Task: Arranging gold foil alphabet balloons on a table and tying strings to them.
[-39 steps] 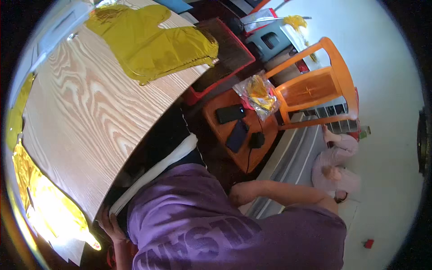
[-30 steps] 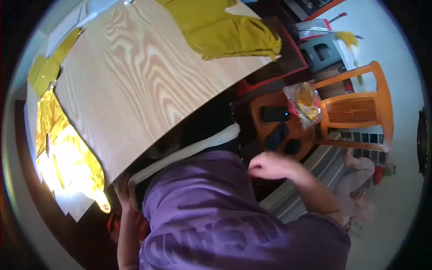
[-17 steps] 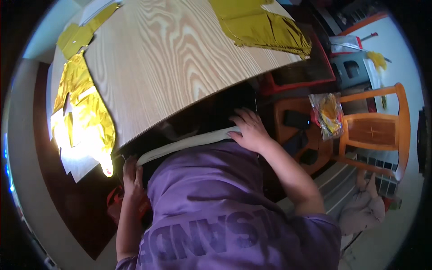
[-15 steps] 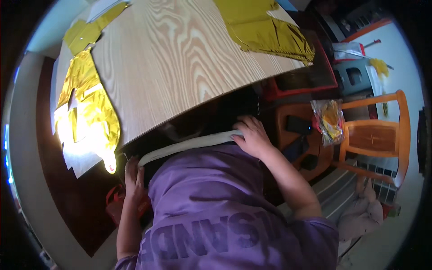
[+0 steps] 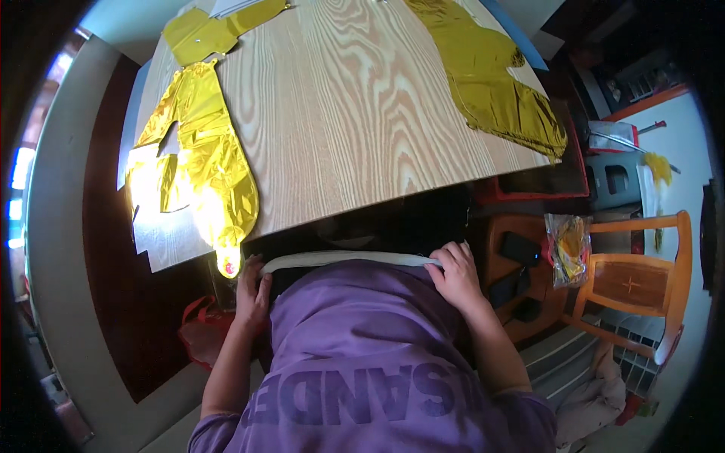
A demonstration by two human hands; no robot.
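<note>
- Has the hands well apart, with the left hand (image 5: 254,296) at the left end of a long white strip (image 5: 340,258) and the right hand (image 5: 459,278) at its right end.
- Touches the strip at both ends; cannot tell how firm the grip is.
- Lies, this strip, between the hands, slightly arched, just beyond the purple shirt (image 5: 370,325) and below the near edge of the wood-grain surface (image 5: 340,143).
- Near the left hand, has the tip of a shiny gold foil balloon (image 5: 215,143).
</note>
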